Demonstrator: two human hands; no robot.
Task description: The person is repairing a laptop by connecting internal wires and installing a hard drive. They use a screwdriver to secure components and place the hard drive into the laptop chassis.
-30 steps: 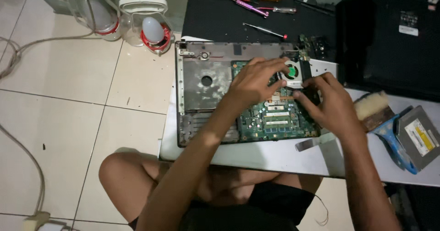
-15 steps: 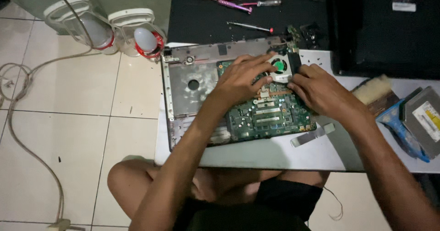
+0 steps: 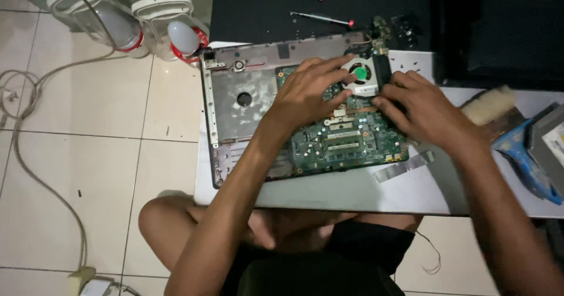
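Cable, pale grey, looping over the white tiled floor at far left. Two clear plastic domed lamp housings with red rings standing on the floor beside the low white table's far left corner. Opened grey laptop base shell, lying across the table's left half, its bare metal plate exposed. Green circuit board, seated in the right part of that shell; judged stiff but thin and fragile, light, best taken by its bare edges rather than by the components. Left hand, resting on the board's upper part, fingers spread and extended, tips pressing at a small round cooling fan with green hub; not clenched. Right hand, at the board's right edge, fingers curled down onto it; whether they pinch anything cannot be told. Flat grey ribbon strip, loose just right of the board. Slim screwdrivers on a black mat beyond the shell. Pale-bristled brush and blue-edged tool towards the table's right edge.
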